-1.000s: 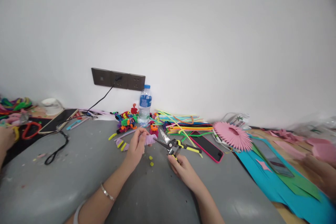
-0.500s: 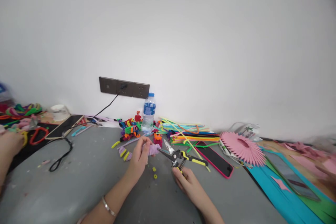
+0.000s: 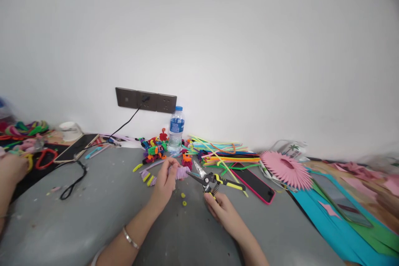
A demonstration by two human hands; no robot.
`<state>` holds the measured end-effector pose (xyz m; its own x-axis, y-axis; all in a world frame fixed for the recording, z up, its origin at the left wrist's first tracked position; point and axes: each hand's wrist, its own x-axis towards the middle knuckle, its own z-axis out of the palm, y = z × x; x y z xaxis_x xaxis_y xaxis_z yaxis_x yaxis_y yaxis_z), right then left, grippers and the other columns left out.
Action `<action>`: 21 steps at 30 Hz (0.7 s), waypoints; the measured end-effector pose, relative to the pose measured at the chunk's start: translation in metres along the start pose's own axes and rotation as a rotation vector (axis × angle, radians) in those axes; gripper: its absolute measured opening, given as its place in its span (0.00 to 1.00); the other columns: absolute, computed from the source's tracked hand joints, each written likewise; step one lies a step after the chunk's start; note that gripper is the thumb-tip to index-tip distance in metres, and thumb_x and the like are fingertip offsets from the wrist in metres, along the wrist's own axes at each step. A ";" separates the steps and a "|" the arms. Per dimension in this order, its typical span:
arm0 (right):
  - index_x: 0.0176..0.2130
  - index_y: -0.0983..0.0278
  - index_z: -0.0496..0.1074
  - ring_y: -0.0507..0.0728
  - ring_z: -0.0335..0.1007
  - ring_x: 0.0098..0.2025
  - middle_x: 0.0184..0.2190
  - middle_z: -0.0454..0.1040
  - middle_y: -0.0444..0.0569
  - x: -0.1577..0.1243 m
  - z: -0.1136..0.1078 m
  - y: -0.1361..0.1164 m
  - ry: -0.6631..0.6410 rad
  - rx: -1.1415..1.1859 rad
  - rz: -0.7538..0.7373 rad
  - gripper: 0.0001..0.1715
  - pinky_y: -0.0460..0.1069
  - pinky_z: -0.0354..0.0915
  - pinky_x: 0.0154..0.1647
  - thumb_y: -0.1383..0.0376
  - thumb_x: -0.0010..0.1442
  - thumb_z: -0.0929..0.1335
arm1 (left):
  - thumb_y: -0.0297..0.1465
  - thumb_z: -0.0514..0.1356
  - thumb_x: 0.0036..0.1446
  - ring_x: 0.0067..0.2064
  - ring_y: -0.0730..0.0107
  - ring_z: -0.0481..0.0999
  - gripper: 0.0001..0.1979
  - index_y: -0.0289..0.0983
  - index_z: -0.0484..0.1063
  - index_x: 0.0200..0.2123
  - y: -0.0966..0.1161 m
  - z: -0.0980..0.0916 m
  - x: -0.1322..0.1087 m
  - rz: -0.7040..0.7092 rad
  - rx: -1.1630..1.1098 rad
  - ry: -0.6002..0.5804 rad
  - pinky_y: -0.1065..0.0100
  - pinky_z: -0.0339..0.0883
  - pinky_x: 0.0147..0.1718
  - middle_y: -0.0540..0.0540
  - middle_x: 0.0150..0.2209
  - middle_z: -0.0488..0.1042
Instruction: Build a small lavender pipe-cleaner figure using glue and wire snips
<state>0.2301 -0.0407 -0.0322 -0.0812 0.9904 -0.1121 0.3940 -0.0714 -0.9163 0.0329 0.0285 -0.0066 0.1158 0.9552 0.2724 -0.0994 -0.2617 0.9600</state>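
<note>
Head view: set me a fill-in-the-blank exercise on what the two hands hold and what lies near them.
The left hand holds a fuzzy piece coloured ____.
The right hand grips black-and-yellow cutters whose blades stand ____.
The water bottle stands by the wall, under a row of ____.
The phone lying right of the cutters has a ____ case.
Missing words: purple; open; sockets; pink.

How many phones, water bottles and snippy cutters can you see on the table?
Phones: 3
Water bottle: 1
Cutters: 1
Total: 5
</note>
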 end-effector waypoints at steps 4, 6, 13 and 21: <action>0.18 0.59 0.53 0.49 0.47 0.17 0.12 0.50 0.37 0.001 0.000 0.003 0.006 -0.010 -0.003 0.38 0.46 0.46 0.19 0.31 0.56 0.57 | 0.45 0.52 0.64 0.29 0.71 0.69 0.16 0.39 0.65 0.34 0.003 0.000 0.000 0.017 0.022 0.004 0.69 0.68 0.30 0.51 0.29 0.66; 0.18 0.59 0.53 0.49 0.48 0.17 0.12 0.51 0.37 0.001 0.000 0.004 0.010 -0.023 -0.003 0.38 0.46 0.46 0.19 0.32 0.56 0.57 | 0.45 0.51 0.64 0.28 0.71 0.68 0.15 0.39 0.65 0.34 0.003 0.000 0.000 0.016 0.022 -0.004 0.68 0.68 0.30 0.52 0.29 0.66; 0.18 0.59 0.53 0.49 0.48 0.18 0.13 0.51 0.38 -0.001 -0.001 0.002 0.008 -0.027 -0.015 0.38 0.46 0.47 0.20 0.32 0.57 0.57 | 0.44 0.51 0.64 0.29 0.71 0.69 0.15 0.39 0.65 0.35 0.003 -0.001 0.001 0.029 0.030 -0.003 0.69 0.68 0.30 0.52 0.29 0.65; 0.20 0.59 0.53 0.49 0.47 0.19 0.14 0.51 0.37 -0.001 -0.001 0.002 0.011 -0.018 -0.011 0.37 0.46 0.46 0.20 0.32 0.57 0.57 | 0.45 0.52 0.63 0.27 0.72 0.69 0.15 0.39 0.65 0.35 0.005 0.000 0.001 0.016 0.016 0.002 0.69 0.69 0.29 0.52 0.29 0.67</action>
<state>0.2320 -0.0419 -0.0337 -0.0755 0.9924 -0.0972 0.4091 -0.0581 -0.9106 0.0325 0.0283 -0.0019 0.1125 0.9513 0.2872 -0.0854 -0.2787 0.9566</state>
